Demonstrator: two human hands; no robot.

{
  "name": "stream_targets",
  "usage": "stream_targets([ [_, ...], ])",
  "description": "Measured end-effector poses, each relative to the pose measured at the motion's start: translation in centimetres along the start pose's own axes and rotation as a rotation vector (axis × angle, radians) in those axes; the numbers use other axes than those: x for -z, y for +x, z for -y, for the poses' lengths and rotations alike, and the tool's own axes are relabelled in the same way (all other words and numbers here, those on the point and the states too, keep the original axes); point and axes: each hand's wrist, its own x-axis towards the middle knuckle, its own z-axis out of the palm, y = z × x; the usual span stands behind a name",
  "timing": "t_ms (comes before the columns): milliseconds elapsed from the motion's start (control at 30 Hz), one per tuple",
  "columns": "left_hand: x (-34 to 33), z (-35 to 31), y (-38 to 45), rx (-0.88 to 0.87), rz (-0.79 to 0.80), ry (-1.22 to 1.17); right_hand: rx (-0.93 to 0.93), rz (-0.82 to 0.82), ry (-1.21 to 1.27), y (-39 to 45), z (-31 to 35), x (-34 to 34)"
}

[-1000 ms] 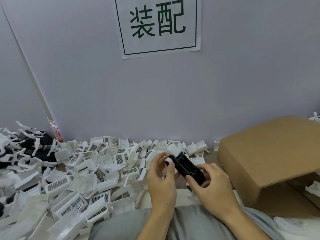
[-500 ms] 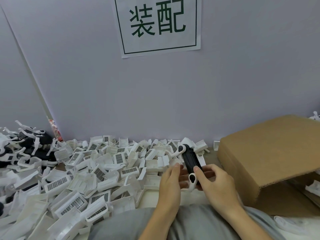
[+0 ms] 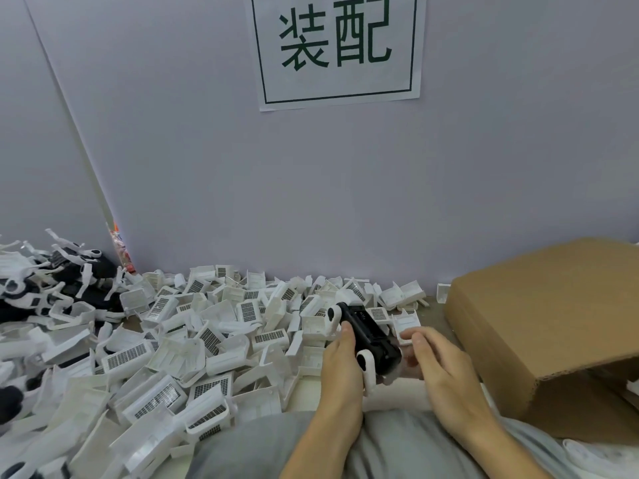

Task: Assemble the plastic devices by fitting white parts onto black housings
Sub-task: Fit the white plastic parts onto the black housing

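Left hand grips the black housing from its left side, thumb up along the edge, holding it tilted above the bench. A white part sits at its near end, another at the far end. Right hand hovers just right of the housing, fingers loosely extended, holding nothing. Left of the hands sprawls a heap of white parts. A cardboard box stands at right, a paper sign hangs on the wall above.
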Motion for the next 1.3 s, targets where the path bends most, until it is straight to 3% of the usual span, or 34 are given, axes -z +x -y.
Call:
stream_targets([
  [333, -0.2, 0.0, 0.3, -0.003, -0.009, -0.04, -0.188, -0.195, -0.257, 1.7, -0.8, -0.2],
  [600, -0.4, -0.1, -0.1, -0.043, 0.049, -0.046, -0.38, -0.096, -0.584, 6.5, -1.3, -0.6],
  [767, -0.6, -0.2, -0.4, -0.04, 0.09, -0.002, -0.361, -0.107, -0.707, 8.0, -2.1, -1.6],
  [867, -0.7, -0.1, -0.6, -0.025, 0.085, -0.011, -0.381, -0.09, -0.69, 7.8, -2.7, -1.9],
  [1133, -0.5, -0.1, -0.5, -0.052, 0.092, 0.008, -0.297, -0.255, -0.56, 6.1, -2.2, -1.4],
  [1200, -0.5, -0.1, -0.4, -0.051, 0.073, 0.017, -0.293, -0.263, -0.434, 5.7, -1.7, -1.2],
  [1300, -0.4, -0.2, -0.3, -0.08, 0.069, 0.006, -0.38, -0.248, -0.043, 4.7, -0.4, -0.9],
])
